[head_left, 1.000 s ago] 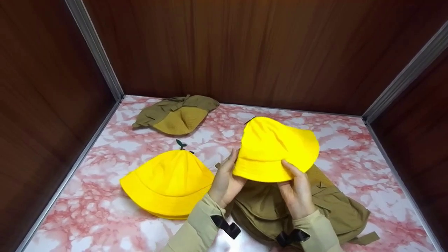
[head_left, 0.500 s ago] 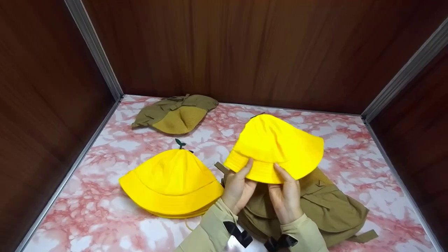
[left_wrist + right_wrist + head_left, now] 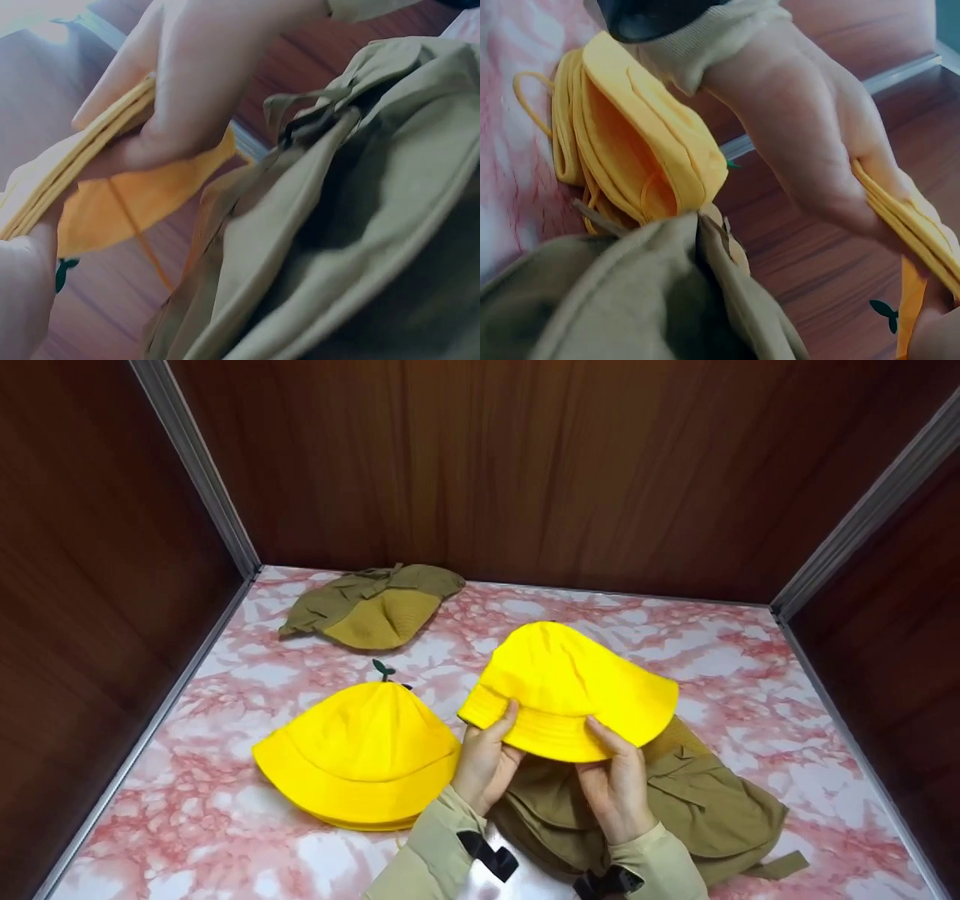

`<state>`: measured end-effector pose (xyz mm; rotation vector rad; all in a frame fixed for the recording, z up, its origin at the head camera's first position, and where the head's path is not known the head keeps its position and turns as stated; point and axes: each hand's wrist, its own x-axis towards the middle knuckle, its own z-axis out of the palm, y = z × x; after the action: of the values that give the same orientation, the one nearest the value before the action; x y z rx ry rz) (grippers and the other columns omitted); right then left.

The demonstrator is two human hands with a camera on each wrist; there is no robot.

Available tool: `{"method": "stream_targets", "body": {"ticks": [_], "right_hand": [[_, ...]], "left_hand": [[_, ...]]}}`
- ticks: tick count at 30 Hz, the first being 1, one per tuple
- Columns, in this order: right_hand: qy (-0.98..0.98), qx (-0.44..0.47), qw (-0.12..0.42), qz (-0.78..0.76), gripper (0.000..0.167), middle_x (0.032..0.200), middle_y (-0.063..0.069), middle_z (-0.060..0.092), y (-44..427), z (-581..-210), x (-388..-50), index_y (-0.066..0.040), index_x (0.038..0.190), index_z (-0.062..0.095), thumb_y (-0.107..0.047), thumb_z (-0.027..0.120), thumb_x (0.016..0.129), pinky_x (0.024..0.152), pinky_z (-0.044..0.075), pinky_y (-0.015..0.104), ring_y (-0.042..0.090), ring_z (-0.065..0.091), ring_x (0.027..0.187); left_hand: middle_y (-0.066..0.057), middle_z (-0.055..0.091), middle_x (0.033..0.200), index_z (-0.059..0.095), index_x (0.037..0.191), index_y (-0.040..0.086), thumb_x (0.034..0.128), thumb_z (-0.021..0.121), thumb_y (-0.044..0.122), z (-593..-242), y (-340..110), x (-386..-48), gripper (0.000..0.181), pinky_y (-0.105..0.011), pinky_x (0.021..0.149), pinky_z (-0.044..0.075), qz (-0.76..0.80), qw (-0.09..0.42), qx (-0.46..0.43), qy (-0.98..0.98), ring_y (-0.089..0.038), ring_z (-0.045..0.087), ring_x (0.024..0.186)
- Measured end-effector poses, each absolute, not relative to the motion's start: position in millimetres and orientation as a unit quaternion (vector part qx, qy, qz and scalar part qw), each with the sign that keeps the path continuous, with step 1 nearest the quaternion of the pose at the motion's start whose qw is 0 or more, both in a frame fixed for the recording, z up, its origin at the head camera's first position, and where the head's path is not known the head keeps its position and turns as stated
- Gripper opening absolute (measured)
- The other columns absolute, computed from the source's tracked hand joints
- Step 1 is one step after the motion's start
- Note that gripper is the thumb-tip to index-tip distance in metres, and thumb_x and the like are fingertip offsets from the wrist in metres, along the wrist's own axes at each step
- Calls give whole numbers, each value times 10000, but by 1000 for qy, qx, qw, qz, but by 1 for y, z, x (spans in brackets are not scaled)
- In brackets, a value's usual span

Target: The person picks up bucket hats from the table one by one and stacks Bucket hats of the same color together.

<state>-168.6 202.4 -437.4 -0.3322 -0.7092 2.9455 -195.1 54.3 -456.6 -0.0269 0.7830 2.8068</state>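
A yellow bucket hat (image 3: pixel 562 682) is held up in the head view, crown upward and slightly tilted. My left hand (image 3: pixel 487 765) pinches its brim on the left, thumb on top and fingers beneath. My right hand (image 3: pixel 619 787) pinches the brim further right in the same way. In both wrist views the gripped brim shows folded or stacked yellow layers (image 3: pixel 82 157). A green sprout (image 3: pixel 886 315) hangs from the hat in the right wrist view. Below the hands lie olive cloth pieces (image 3: pixel 720 802) that look like hats, partly hidden by the hands.
Nested yellow bucket hats (image 3: pixel 367 757), topped by a green sprout (image 3: pixel 384 669), stand to the left. At the back left lies an olive hat-like piece (image 3: pixel 375 607) with a mustard panel. Dark wooden walls (image 3: pixel 480 472) enclose the marbled pink-and-white table (image 3: pixel 202 780).
My left hand has shifted its grip from the hat's left side onto the front of the brim. The right hand moved slightly left. Lately the hat has come down and left a little.
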Motion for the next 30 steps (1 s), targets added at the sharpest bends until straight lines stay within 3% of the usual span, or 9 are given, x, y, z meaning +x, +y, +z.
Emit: {"method": "stream_targets", "body": {"ticks": [6,14,22,30], "right_hand": [[-259,-93,21,961,163,1096,40,634,210,-436,-168,-65,1151,535,-14,461,1015,904,531,279,159,638,1012],[-265,-66,12,962,185,1134,36,620,210,-436,-168,-73,1191,504,-22,447,1022,944,511,275,151,619,1052],[-268,-86,62,958,231,1168,43,642,199,-439,-168,-60,1199,564,28,485,1000,971,522,280,147,626,1082],[-283,-104,102,948,264,1180,20,659,182,-443,-166,-87,1227,562,23,512,992,983,518,276,129,626,1091]], "left_hand": [[-29,656,1177,443,1351,55,1029,474,61,-457,32,-200,323,-356,951,551,950,122,-15,286,-162,643,1090],[-38,643,1169,439,1339,32,1020,491,48,-454,13,-205,324,-338,955,543,949,127,-8,288,-170,638,1081],[-2,666,1132,508,1275,107,1013,539,113,-456,19,-198,264,-305,933,554,960,109,-27,257,-141,657,1045],[-26,611,1215,443,1352,47,990,557,49,-460,37,-189,379,-319,1001,518,959,64,-47,273,-160,615,1115]]}}
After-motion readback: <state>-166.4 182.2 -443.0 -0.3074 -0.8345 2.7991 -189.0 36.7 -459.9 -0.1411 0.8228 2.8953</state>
